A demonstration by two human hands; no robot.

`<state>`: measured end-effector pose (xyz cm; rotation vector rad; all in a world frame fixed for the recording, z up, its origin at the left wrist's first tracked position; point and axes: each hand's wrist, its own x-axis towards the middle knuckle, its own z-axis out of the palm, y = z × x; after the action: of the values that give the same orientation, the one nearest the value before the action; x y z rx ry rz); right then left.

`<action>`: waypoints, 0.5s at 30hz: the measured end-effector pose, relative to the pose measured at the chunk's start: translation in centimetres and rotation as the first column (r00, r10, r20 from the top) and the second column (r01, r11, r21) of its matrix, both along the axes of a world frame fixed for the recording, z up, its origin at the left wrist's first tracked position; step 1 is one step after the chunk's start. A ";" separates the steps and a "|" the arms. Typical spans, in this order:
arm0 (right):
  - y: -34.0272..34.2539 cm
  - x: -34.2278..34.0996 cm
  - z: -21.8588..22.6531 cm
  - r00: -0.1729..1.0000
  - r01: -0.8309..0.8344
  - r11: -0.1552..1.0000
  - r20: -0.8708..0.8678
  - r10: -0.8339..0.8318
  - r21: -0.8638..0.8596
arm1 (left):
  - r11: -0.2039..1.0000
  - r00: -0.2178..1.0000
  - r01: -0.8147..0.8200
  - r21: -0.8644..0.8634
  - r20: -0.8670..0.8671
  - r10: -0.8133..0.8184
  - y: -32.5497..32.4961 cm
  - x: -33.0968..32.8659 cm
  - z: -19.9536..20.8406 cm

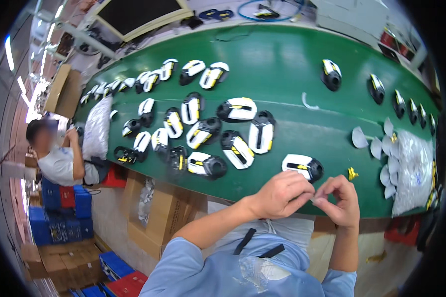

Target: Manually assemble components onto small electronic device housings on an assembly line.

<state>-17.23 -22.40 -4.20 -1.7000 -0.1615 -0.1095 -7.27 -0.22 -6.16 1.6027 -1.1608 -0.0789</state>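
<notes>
My left hand (281, 195) and my right hand (341, 202) meet at the table's near edge. Both are closed, fingertips pinched close together. Something small and pale may show between them, too small to name. Just beyond my left hand lies a white-and-black plastic housing (293, 161) with yellow marks, partly behind my fingers. A small yellow piece (352, 173) sits beyond my right hand. Farther right are several translucent cup-shaped pieces (360, 138) beside a clear plastic bag (412, 171). Several similar housings (239, 149) are spread to the left.
The green table (277, 59) carries more housings (331, 75) along its far side and a curved white strip (309, 102). At the left, another person (59, 161) sits by a filled plastic bag (98, 129). An open cardboard box (169, 218) stands below the near edge.
</notes>
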 end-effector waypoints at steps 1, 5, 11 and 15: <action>0.2 -0.2 -0.7 0.998 0.054 0.981 -0.054 -0.045 0.186 | 1.000 0.999 0.014 -0.003 -0.042 -0.014 0.3 -0.2 0.1; 2.6 -0.1 -2.3 0.968 0.250 0.835 -0.124 -0.217 0.490 | 0.998 0.984 0.031 -0.048 -0.176 -0.039 0.7 -1.4 -0.3; 6.6 -1.7 -6.3 0.880 0.441 0.840 0.034 -0.474 0.315 | 0.951 0.977 -0.213 -0.224 -0.053 0.207 -1.1 -2.3 -0.5; 6.7 -1.9 -5.6 0.833 0.510 0.820 0.089 -0.546 0.258 | 0.961 0.974 -0.225 -0.161 -0.018 0.225 -1.6 -2.7 -1.1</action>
<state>-19.10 -15.69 -9.83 -1.4656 0.2100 -0.6621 -10.00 -1.81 -7.29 1.5777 -0.9522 0.1607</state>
